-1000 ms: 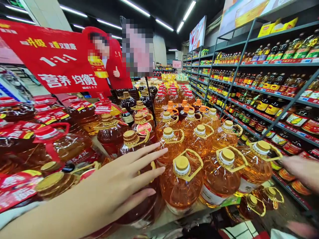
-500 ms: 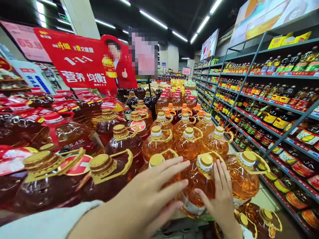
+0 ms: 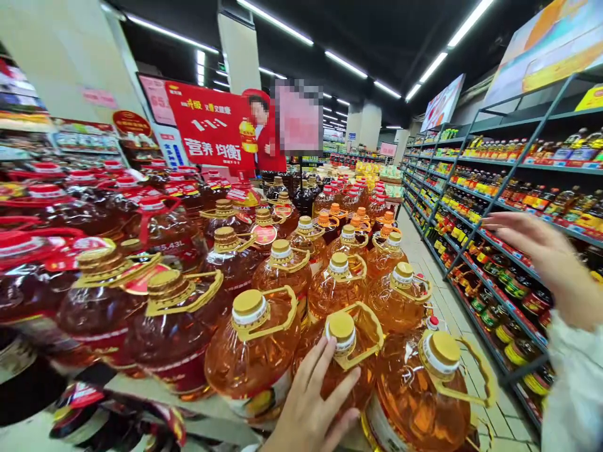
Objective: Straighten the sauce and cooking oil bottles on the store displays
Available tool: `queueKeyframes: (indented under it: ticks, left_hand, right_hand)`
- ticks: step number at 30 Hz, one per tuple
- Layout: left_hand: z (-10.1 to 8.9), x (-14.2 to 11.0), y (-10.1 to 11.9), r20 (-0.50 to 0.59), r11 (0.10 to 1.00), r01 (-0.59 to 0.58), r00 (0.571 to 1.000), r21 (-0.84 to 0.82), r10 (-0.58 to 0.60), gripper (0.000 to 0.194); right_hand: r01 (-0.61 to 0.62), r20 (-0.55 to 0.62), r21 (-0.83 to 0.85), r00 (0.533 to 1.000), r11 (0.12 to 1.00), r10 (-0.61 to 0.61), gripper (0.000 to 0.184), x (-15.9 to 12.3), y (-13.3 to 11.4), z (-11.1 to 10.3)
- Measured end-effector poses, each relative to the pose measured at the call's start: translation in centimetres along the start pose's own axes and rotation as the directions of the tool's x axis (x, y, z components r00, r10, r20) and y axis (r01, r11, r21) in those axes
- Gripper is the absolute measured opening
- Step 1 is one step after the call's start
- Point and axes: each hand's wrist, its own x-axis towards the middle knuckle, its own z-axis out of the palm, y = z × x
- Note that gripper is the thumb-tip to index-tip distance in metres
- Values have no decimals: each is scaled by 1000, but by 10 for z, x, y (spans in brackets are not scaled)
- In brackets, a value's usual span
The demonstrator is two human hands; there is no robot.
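Observation:
My left hand reaches up from the bottom edge, fingers spread and lying flat against the side of a large amber oil bottle with a yellow cap. That bottle stands in the front row of a display, between a similar bottle on its left and another on its right. My right hand is raised at the right, fingers spread and empty, in the air in front of the wall shelves. A white sleeve covers that arm.
Several rows of amber oil bottles stretch back along the display. Darker oil bottles with red labels fill the left side. Tall shelves of smaller bottles line the right. A tiled aisle runs between them. A red sign stands behind.
My right hand has left the front bottle and lifted up to the right. My left hand stays on a front bottle. The view has pulled back and turned right.

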Motion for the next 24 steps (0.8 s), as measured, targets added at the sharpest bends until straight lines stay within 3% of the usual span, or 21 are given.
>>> queueKeyframes:
  ticks: [1, 2, 4, 7, 9, 11, 13, 16, 18, 21, 24]
  left_hand:
    - [3, -1, 1, -13, 1000, 3, 1000, 12, -3, 71]
    - [5, -1, 2, -20, 1000, -3, 1000, 23, 4, 70]
    - [7, 0, 3, -40, 999, -20, 999, 45, 22, 67]
    - [7, 4, 4, -65, 997, -35, 997, 71, 39, 60]
    - [8, 5, 4, -85, 996, -34, 996, 80, 41, 58]
    - [9, 3, 4, -105, 995, -30, 994, 96, 40, 59]
    - [11, 1, 3, -116, 990, -45, 991, 132, 61, 58]
    - [15, -3, 0, -85, 977, -108, 989, 185, 125, 51]
    - [17, -4, -1, -80, 973, -123, 987, 196, 141, 48]
    - [20, -4, -2, -101, 976, -104, 987, 194, 125, 47]
    - [21, -5, -3, -118, 977, -93, 986, 194, 117, 48]
  right_hand:
    - [-13, 113, 137, 994, 990, -2, 60, 30, 14, 19]
    - [-54, 236, 166, 972, 985, 13, 71, 55, 26, 45]
    - [-25, 369, 155, 929, 988, -34, 88, 92, 46, 105]
    - [110, 406, 200, 895, 974, -185, 98, 119, 61, 180]
    - [199, 401, 196, 877, 960, -263, 98, 129, 64, 208]
    - [233, 385, 164, 879, 959, -280, 100, 138, 63, 221]
    - [203, 344, 120, 910, 972, -233, 107, 145, 62, 228]
    - [104, 196, -29, 976, 994, -97, 112, 156, 59, 234]
    - [65, 100, -126, 994, 990, -53, 106, 163, 57, 238]
    - [172, 216, -56, 964, 983, -156, 74, 177, 53, 241]
    - [246, 408, 88, 875, 965, -260, 40, 190, 58, 236]
